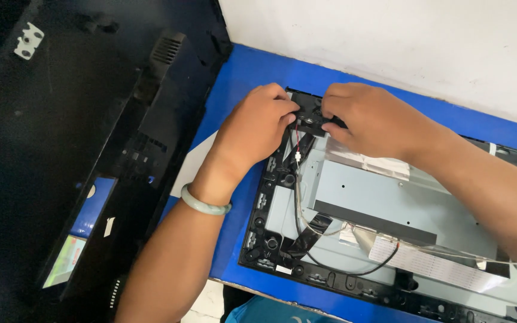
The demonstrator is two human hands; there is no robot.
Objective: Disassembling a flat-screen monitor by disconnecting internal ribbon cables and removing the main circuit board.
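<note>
Speaker module, small black part at the top-left corner of the opened display chassis, sits between both hands. I see the left hand curled closed w/ fingertips pinching the module's left side; right hand also curled, fingers clamped on the module's right end, thumb tucked under. Can't tell if the part is seated in the black plastic frame or lifted off it, hands cover most of it. Thin red & black wires run down from the module over the frame edge, w/ a small white connector partway along. Lower down they meet a black cable looping across the grey metal back plate. White flat ribbon lies at the plate's lower right; strip of silvery tape just under the right hand. Chassis lies on a blue table, against a white wall. Pale green bangle on the left wrist. Black rear cover, removed, lies to the left, well apart from the hands.
</note>
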